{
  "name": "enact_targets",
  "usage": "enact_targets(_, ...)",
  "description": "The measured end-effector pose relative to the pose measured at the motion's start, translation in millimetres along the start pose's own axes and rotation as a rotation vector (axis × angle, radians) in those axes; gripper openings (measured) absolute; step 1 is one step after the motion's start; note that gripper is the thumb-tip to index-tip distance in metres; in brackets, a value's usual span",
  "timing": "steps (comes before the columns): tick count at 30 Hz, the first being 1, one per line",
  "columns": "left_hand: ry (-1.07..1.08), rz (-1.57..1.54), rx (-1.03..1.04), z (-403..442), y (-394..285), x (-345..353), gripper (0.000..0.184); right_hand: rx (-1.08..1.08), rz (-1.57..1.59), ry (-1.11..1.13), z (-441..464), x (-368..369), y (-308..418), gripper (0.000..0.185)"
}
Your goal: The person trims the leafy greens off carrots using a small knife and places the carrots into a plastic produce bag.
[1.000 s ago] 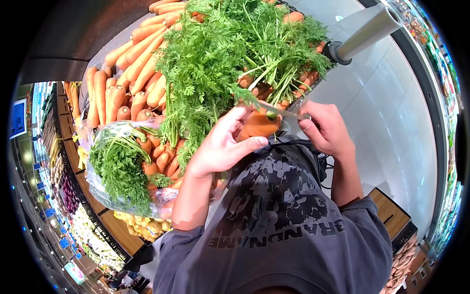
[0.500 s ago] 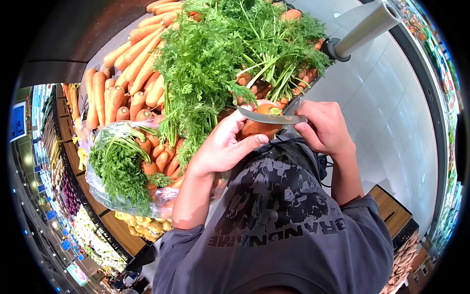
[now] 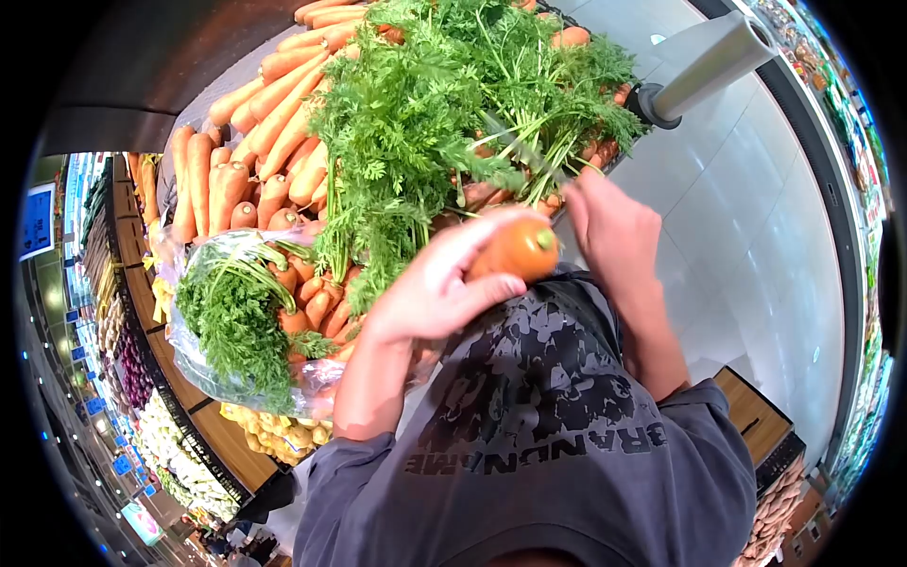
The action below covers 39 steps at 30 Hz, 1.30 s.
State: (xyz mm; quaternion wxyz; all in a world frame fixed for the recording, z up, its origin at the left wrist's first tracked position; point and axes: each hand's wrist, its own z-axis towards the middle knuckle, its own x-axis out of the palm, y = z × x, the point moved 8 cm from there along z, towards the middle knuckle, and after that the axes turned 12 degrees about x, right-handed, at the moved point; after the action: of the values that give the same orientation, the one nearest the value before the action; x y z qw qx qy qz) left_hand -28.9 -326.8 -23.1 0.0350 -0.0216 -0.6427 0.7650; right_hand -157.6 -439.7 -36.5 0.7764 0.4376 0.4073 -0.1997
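My left hand (image 3: 442, 283) is wrapped round an orange carrot (image 3: 518, 251), its cut top with a small green stub facing up and right. Up and to the right, my right hand (image 3: 609, 222) grips the handle end of a knife (image 3: 518, 144). The blade is blurred and points up-left over the leafy stems, apart from the carrot. Green carrot tops (image 3: 397, 123) lie in a large heap just beyond my hands, with carrots partly hidden beneath them.
Loose carrots (image 3: 279, 113) are piled at the upper left. A clear plastic bag (image 3: 203, 364) holds leafy greens and carrots at the left. A grey metal post (image 3: 713, 68) stands at the upper right. Bagged yellow produce (image 3: 274, 433) lies lower left.
The knife has lifted off the carrot's top and swung up and away with my right hand. The carrot has tilted in my left hand, so its cut end shows more.
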Motion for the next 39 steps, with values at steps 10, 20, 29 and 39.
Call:
enact_targets(10,-0.065,0.021,0.059,4.7,-20.7,-9.2,0.059,0.028,0.426,0.031,18.0,-3.5,4.4,0.02)
enact_targets(20,-0.343,0.223,0.037,-9.7,-106.8,-64.4,0.056,-0.036,1.158,0.58,42.3,-11.8,82.3,0.045)
enact_targets(29,-0.662,0.783,-0.163,-10.5,-205.3,-252.5,0.039,-0.312,0.805,0.736,98.6,-7.5,190.4,0.017)
enact_targets(39,-1.091,0.715,0.074,-62.0,-126.6,-441.8,0.055,-0.264,0.802,0.759,120.1,14.5,219.7,0.015)
